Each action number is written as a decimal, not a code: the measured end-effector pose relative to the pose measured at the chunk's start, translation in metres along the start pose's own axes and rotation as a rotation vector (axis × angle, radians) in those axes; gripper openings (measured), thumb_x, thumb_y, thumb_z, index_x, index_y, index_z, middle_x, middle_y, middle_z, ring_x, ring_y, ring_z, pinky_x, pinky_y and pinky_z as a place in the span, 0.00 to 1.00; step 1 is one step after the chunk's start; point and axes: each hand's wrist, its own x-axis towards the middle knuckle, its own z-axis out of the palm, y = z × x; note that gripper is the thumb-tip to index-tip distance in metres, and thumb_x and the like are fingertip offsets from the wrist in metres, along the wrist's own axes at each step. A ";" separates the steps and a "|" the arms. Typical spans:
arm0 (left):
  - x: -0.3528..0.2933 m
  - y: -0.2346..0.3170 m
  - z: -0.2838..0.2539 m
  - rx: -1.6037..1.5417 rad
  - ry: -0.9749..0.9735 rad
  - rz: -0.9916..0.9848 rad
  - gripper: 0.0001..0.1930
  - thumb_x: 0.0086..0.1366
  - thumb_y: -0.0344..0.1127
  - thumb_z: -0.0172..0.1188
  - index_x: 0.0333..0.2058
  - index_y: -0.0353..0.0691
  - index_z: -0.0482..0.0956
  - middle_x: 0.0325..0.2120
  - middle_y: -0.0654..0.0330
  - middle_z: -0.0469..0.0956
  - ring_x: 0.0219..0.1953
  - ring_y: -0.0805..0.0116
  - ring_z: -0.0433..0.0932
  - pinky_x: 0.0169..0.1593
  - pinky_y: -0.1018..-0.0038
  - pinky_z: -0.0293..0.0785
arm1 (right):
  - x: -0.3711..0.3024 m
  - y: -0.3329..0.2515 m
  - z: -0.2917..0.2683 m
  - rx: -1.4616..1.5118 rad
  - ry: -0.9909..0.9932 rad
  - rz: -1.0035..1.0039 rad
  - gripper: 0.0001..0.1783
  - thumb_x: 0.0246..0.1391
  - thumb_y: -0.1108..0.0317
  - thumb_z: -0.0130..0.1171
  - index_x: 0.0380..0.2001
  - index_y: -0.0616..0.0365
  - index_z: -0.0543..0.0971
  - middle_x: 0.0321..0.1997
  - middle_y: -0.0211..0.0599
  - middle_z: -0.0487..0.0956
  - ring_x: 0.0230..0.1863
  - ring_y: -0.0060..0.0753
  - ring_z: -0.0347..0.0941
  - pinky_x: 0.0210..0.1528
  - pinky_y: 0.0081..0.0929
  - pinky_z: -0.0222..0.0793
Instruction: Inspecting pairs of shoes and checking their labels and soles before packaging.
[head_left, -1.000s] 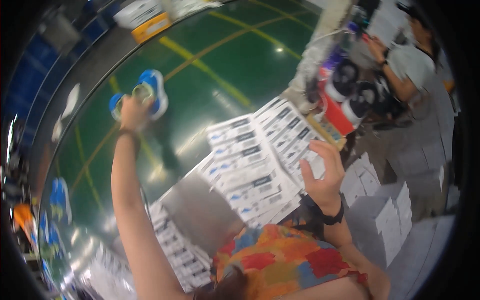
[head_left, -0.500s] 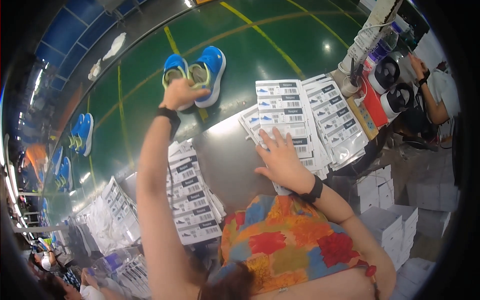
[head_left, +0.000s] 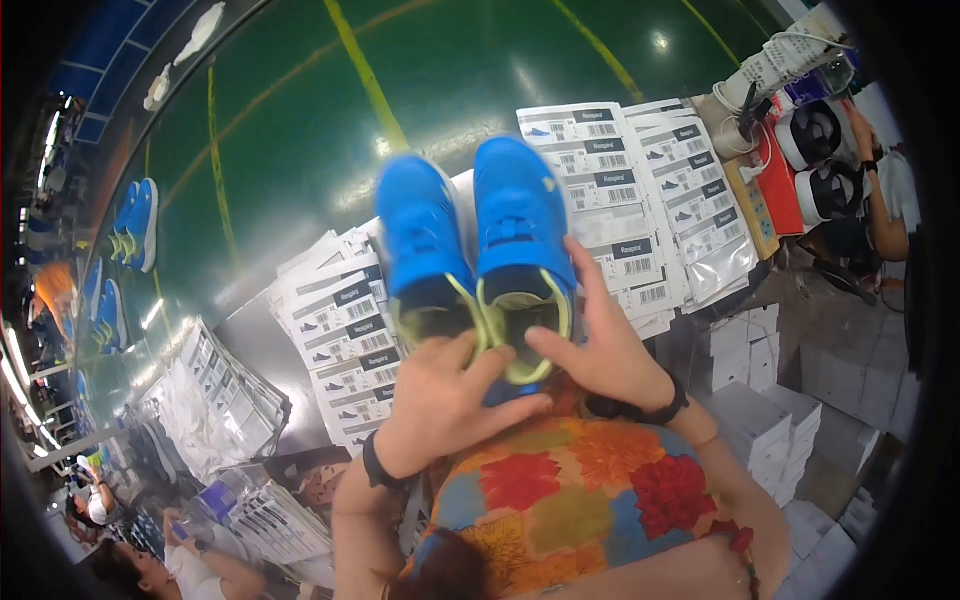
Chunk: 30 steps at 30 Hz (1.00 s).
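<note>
A pair of blue sneakers with lime-green collars is held close in front of my body, toes pointing away. My left hand point(head_left: 432, 408) has its fingers hooked in the heel openings, where the left sneaker point(head_left: 420, 225) and the right sneaker point(head_left: 516, 200) meet. Along the outer side of the right sneaker lies my right hand point(head_left: 612, 352), gripping it with the thumb at the heel opening and fingers by the side. Sheets of printed labels with shoe pictures lie on both sides: a left stack point(head_left: 345, 345) and a right stack point(head_left: 615, 215).
A green conveyor belt point(head_left: 285, 120) with yellow lines runs beyond the metal ledge. More blue sneakers point(head_left: 140, 225) stand on it at the left. Tape rolls point(head_left: 808, 135) and a red box point(head_left: 775, 185) are at the right, above stacked white boxes point(head_left: 745, 345). Other people work at both sides.
My left hand has brought the sneakers from the belt toward my body. My right hand has left the label sheets and taken hold of the right sneaker. The view has shifted slightly.
</note>
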 end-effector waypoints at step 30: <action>-0.015 -0.073 -0.018 -0.709 0.123 -0.504 0.42 0.51 0.36 0.67 0.63 0.37 0.57 0.60 0.50 0.64 0.59 0.60 0.66 0.57 0.66 0.66 | -0.011 0.001 -0.029 0.814 0.386 0.213 0.45 0.40 0.80 0.50 0.67 0.59 0.53 0.62 0.42 0.65 0.60 0.36 0.65 0.62 0.32 0.62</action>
